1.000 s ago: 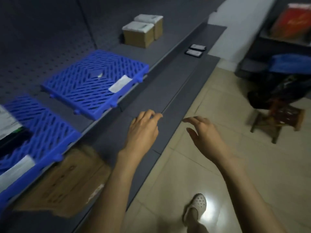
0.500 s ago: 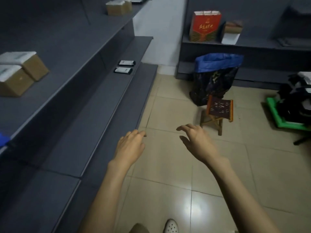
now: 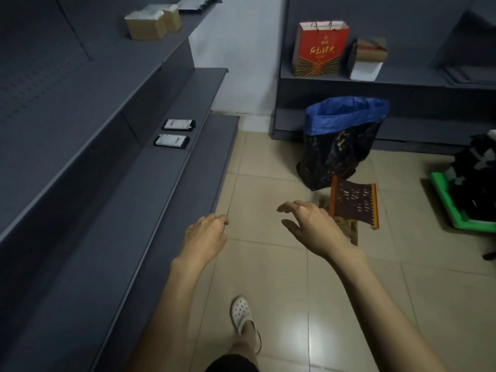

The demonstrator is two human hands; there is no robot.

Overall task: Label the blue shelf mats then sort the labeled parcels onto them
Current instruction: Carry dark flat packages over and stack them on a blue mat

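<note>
My left hand (image 3: 205, 237) hangs over the floor beside the lowest grey shelf (image 3: 150, 210), fingers loosely curled, holding nothing. My right hand (image 3: 308, 226) hovers over the tiles just left of a small folding stool (image 3: 354, 204), fingers spread and empty. Two brown parcels (image 3: 153, 21) with white tops stand on the upper shelf at the far left. The blue shelf mats are out of view.
Two phones (image 3: 175, 132) lie on the middle shelf. A dark bag with a blue liner (image 3: 341, 140) stands on the floor ahead. A red gift bag (image 3: 319, 48) and a box (image 3: 369, 59) sit on the far shelf. A green tray (image 3: 461, 208) lies at right.
The view has swung right, away from the blue mats and toward the floor and far shelving. Both hands stayed raised and empty, drifting off the shelf and over the tiles.
</note>
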